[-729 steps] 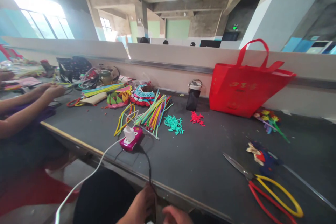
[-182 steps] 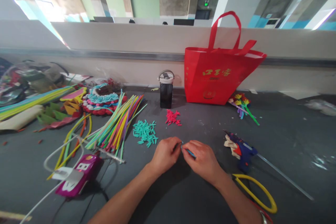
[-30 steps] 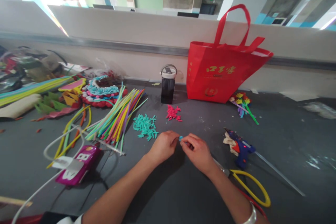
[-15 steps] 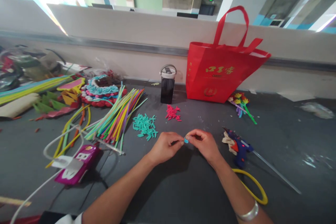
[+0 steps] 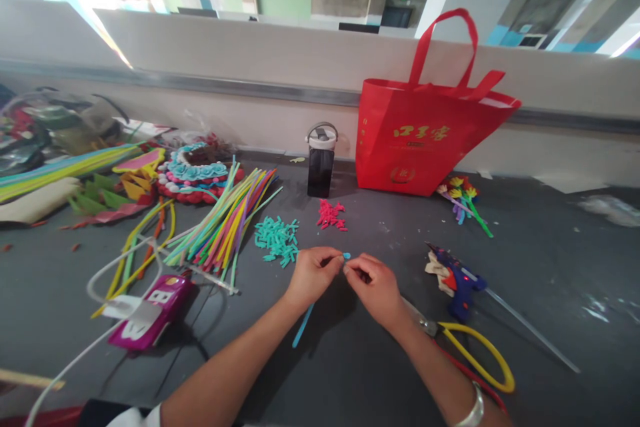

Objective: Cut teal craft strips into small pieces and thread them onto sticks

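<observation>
My left hand [image 5: 313, 275] and my right hand [image 5: 374, 287] meet over the dark table, both pinched on a thin blue strip [image 5: 303, 325]. The strip's tip [image 5: 346, 256] shows between my fingertips, and its tail hangs down under my left wrist. A heap of short teal pieces [image 5: 277, 239] lies just left of my left hand, and a smaller heap of red pieces [image 5: 330, 215] sits beyond it. Scissors with yellow and red handles [image 5: 473, 356] lie under my right forearm.
A blue glue gun [image 5: 459, 281] lies to the right. A bundle of coloured strips [image 5: 225, 223], a pink power strip [image 5: 150, 312], a dark bottle [image 5: 321, 161], a red tote bag [image 5: 425, 133] and small paper flowers [image 5: 463, 199] stand around. Craft clutter fills the far left.
My hands have lowered slightly toward the table. The blue strip's long tail now shows below my left wrist, and the scissors are in sight again under my right forearm.
</observation>
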Demonstrator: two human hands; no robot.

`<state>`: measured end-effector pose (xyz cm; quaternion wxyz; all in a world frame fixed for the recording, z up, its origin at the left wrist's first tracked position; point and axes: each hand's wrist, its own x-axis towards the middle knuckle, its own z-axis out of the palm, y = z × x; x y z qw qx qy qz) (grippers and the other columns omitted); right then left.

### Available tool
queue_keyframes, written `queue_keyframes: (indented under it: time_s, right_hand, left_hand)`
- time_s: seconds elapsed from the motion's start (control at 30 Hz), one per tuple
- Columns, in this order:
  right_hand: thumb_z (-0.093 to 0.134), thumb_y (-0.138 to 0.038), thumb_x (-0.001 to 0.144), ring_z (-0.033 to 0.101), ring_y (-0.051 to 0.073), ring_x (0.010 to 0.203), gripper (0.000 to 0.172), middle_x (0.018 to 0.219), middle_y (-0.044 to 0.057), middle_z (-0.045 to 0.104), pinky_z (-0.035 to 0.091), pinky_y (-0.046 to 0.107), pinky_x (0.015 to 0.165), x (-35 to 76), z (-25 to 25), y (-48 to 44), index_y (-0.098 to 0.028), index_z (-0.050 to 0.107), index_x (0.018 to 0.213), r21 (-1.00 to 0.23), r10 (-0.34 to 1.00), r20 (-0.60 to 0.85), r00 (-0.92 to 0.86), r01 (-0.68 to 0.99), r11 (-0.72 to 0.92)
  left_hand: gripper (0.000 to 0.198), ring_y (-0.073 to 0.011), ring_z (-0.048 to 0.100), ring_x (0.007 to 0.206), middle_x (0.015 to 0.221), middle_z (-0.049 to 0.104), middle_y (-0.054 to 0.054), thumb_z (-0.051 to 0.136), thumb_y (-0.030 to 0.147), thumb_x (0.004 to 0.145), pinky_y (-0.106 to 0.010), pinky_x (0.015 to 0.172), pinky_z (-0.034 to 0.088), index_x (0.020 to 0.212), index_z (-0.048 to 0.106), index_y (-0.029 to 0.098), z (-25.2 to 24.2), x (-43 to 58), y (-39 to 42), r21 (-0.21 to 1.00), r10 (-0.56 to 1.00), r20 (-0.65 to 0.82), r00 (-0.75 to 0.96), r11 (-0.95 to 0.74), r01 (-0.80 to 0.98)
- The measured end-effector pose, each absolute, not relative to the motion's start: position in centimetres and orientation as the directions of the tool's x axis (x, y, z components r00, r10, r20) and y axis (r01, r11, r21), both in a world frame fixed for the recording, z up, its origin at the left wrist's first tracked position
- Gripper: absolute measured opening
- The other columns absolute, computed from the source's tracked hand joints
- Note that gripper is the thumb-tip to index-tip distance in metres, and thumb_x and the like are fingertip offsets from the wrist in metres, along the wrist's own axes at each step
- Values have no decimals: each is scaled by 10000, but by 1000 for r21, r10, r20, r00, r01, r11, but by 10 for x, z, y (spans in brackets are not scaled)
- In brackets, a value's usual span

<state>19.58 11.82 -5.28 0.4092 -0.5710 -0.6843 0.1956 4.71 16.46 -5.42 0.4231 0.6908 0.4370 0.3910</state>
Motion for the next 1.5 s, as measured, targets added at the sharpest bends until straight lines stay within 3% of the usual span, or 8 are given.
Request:
queue_keyframes:
  time_s: [0.2, 0.47, 0.83, 0.93, 1.07, 1.2, 1.37, 1.5]
  right_hand:
    - [505, -191, 857, 516, 110, 593, 175, 662, -15, 531, 383, 213, 591, 196, -56, 117, -200, 622, 728, -637, 938, 340, -63, 718, 279]
    - [503, -192, 857, 498, 112, 577, 173, 643, -20, 510, 369, 212, 579, 199, -57, 118, -201, 594, 710, -639, 945, 325, -31, 729, 244]
    - [468, -197, 880, 508, 126, 633, 187, 703, -2, 541, 341, 237, 615, 201, -52, 114, -201, 576, 727, -440, 930, 344, -131, 852, 283]
    - [468, -202, 881, 517, 131, 673, 180, 719, 2, 543, 344, 239, 647, 205, -47, 115, -200, 595, 753, -467, 927, 362, -101, 841, 274]
    - [513, -234, 849, 506, 124, 650, 166, 696, -4, 560, 355, 234, 632, 216, -41, 121, -192, 626, 734, -681, 963, 266, -31, 701, 211]
    - [613, -350, 785, 447, 99, 545, 196, 604, -30, 541, 326, 226, 531, 230, -39, 128, -170, 650, 719, -941, 993, -83, -87, 334, -49]
    - [694, -417, 710, 343, 59, 451, 268, 512, -70, 442, 247, 211, 459, 236, -46, 130, -160, 618, 705, -950, 938, -296, -181, -43, -308]
    - [724, -420, 657, 327, 52, 435, 291, 484, -78, 414, 225, 205, 437, 230, -48, 129, -162, 589, 657, -947, 948, -306, -88, -72, -312]
  left_hand:
    - [188, -132, 625, 680, 732, 711, -18, 540, 175, 823, -220, 651, 450, 800, 727, 175, -52, 44, 169, 831, 873, 241, 425, -412, 375]
    - [232, -166, 647, 805, 852, 720, -59, 494, 96, 818, -254, 744, 461, 884, 705, 163, -50, 42, 170, 734, 809, 276, 519, -526, 430]
    - [197, -145, 569, 640, 691, 596, -40, 464, 102, 818, -231, 574, 377, 741, 634, 164, -52, 43, 161, 483, 755, 231, 614, -637, 601]
    - [191, -133, 537, 599, 665, 571, -33, 469, 95, 804, -232, 552, 355, 706, 620, 163, -51, 43, 160, 430, 698, 243, 674, -700, 570]
    - [205, -126, 544, 619, 671, 591, -32, 464, 88, 818, -224, 580, 376, 739, 640, 158, -49, 41, 162, 491, 611, 311, 728, -759, 427]
    - [206, -108, 566, 639, 675, 627, -20, 486, 165, 873, -204, 617, 406, 815, 684, 168, -47, 43, 161, 650, 609, 393, 689, -714, 260]
    - [197, -68, 514, 464, 624, 615, -2, 536, 228, 864, -177, 479, 382, 805, 704, 143, -46, 48, 155, 876, 772, 259, 580, -440, 196]
    - [182, -88, 544, 529, 617, 615, -7, 541, 194, 854, -189, 536, 401, 793, 705, 146, -48, 51, 153, 820, 786, 329, 524, -512, 254]
